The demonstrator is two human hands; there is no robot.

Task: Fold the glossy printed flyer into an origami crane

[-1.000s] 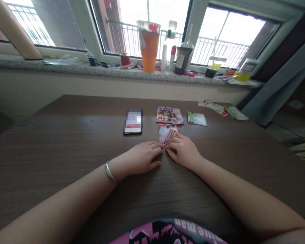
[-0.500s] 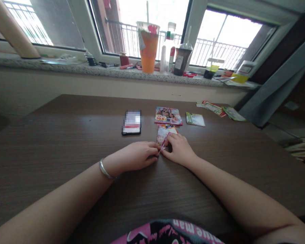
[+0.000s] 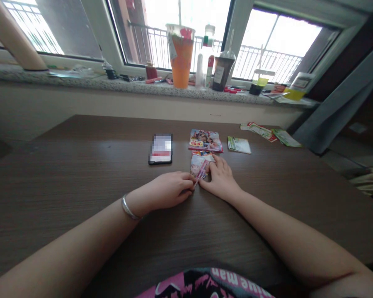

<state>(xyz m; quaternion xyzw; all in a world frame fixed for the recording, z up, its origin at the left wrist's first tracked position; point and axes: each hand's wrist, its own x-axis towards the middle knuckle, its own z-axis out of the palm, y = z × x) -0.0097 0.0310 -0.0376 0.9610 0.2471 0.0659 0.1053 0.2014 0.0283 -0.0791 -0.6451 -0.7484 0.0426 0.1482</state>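
A colourful printed paper leaflet (image 3: 198, 159) lies on the table in front of me, with a narrow pink flap folded up across its near side. My left hand (image 3: 178, 187) is closed, its fingertips pinching the leaflet's near left corner. On the leaflet's right side rests my right hand (image 3: 220, 176), thumb near the folded corner and fingers spread along the right edge, which they partly hide. Just beyond is a stack of similar glossy leaflets (image 3: 206, 140). A phone (image 3: 161, 149) with a blurred screen lies to the left.
A small green-and-white paper stack (image 3: 239, 145) lies right of the leaflets, with loose paper strips (image 3: 262, 131) farther back. On the windowsill (image 3: 143, 86) stand an orange drink cup (image 3: 182, 58), a dark drink cup (image 3: 223, 72), bottles and small items.
My right hand's fingers have stretched outward and slid a little right, showing more of the pink flap. My left hand stays at the corner.
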